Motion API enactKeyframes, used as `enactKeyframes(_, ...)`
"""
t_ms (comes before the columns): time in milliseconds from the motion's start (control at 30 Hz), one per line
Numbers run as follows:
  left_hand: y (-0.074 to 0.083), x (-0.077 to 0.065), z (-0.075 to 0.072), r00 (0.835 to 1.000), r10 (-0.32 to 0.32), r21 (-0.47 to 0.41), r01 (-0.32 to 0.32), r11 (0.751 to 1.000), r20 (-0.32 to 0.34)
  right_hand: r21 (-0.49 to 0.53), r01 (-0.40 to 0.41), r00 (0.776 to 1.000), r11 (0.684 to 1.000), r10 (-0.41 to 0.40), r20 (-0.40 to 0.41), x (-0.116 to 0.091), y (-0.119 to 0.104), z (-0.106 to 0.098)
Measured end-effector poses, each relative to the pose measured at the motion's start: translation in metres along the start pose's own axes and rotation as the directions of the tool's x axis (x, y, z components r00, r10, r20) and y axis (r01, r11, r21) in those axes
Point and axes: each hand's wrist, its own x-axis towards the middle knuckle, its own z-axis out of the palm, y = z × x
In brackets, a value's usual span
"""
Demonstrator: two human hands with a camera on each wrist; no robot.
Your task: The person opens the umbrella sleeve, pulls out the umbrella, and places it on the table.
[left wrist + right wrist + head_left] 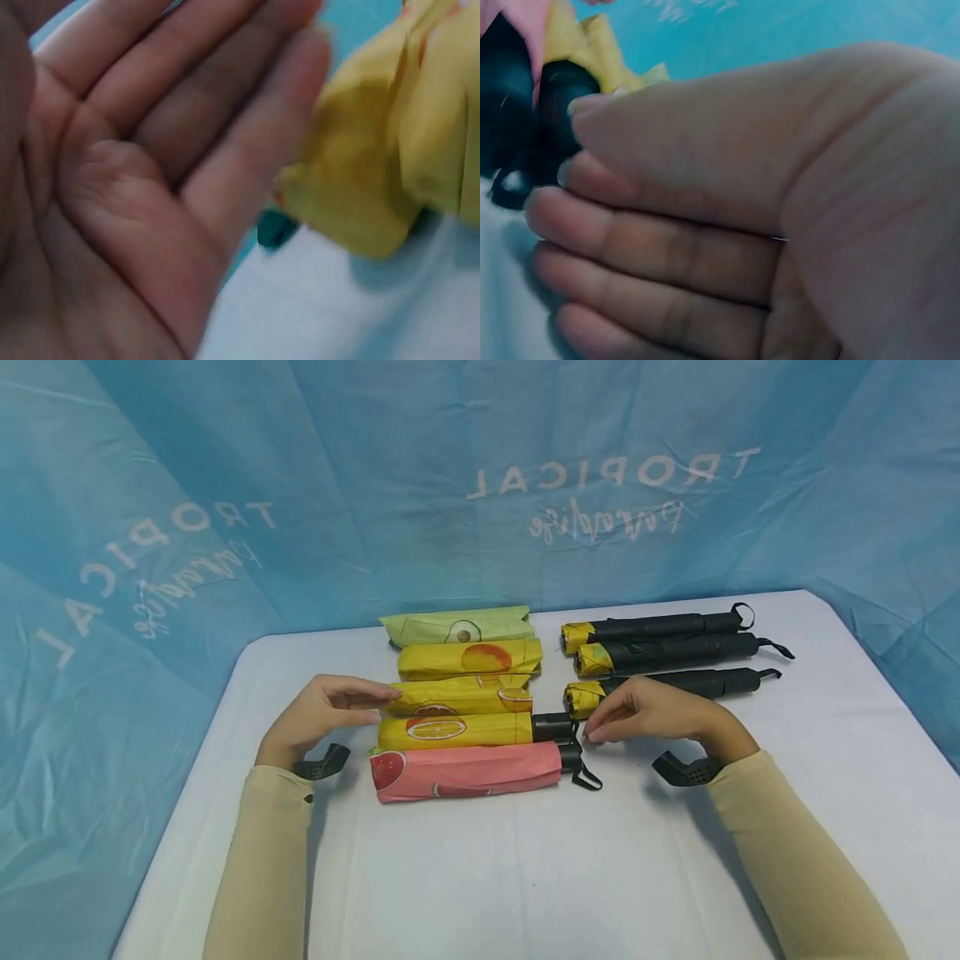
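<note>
Five fruit-print umbrella covers lie in a column. The pink watermelon-print umbrella (480, 772) is nearest, its black handle and strap showing at the right. Behind it lies a yellow orange-print umbrella (465, 729), also with a black handle (553, 727). Farther back are two yellow fruit-print covers and a green avocado-print cover (450, 628). My left hand (318, 710) is at the left ends of the yellow ones, fingers extended. My right hand (648, 714) is just right of the orange-print umbrella's handle, fingers together and thumb alongside; its palm is empty in the right wrist view.
Three black folded umbrellas (667, 653) with yellow ends lie at the back right, the nearest partly behind my right hand. A white cloth covers the table (510, 885). Blue printed fabric (375, 502) hangs behind it and along the left side.
</note>
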Motion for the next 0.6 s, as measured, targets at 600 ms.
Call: enactKeyframes(600,-0.022,0.011,0.007,0.958,-0.171,0.136,0.142,0.98,0.232,-0.007,0.105,0.977,0.994,-0.105,-0.183,0.024,0.012,0.023)
